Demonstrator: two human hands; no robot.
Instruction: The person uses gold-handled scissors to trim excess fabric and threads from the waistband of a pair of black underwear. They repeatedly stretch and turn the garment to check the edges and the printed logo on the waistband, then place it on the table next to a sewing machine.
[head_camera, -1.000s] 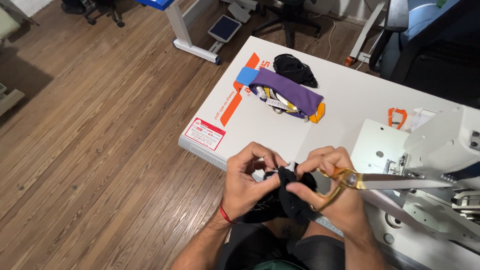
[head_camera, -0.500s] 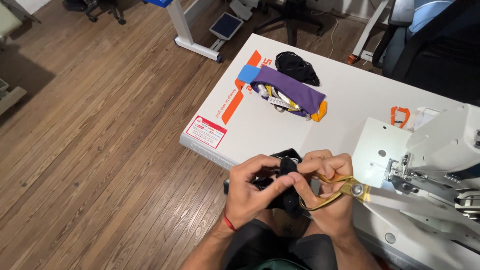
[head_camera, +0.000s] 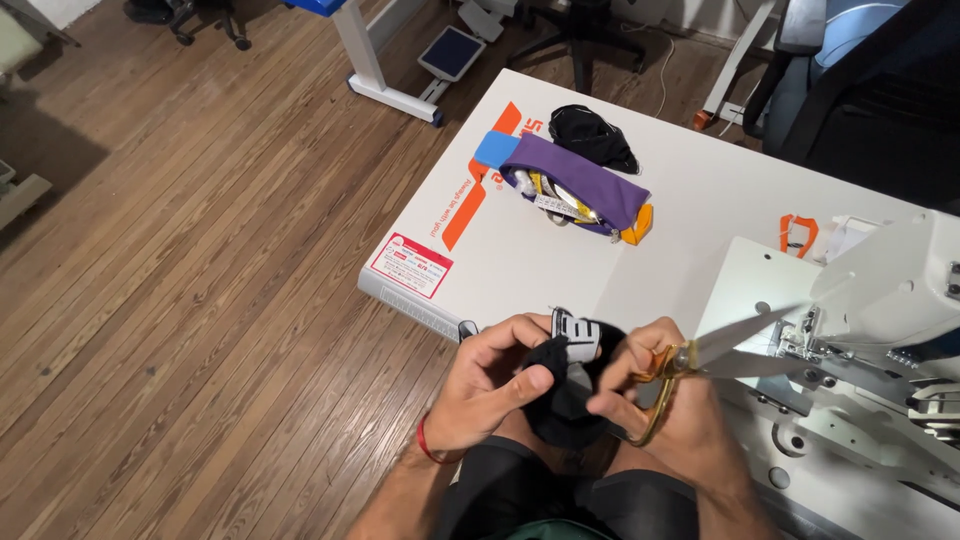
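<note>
We pinch the black cloth (head_camera: 565, 400) with its small grey label (head_camera: 577, 338) in our left hand (head_camera: 490, 385), fingers closed on it at the near edge of the table (head_camera: 520, 250). Our right hand (head_camera: 665, 400) grips gold-handled scissors (head_camera: 720, 355), blades parted toward the sewing machine (head_camera: 880, 330). We should keep the cloth taut and fingertips clear of the blades.

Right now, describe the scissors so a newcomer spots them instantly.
Start at the white sewing machine on the right of the white table. Just left of its base, the right hand holds the scissors. Gold handles and open steel blades set them apart from the black fabric beside them.
</note>
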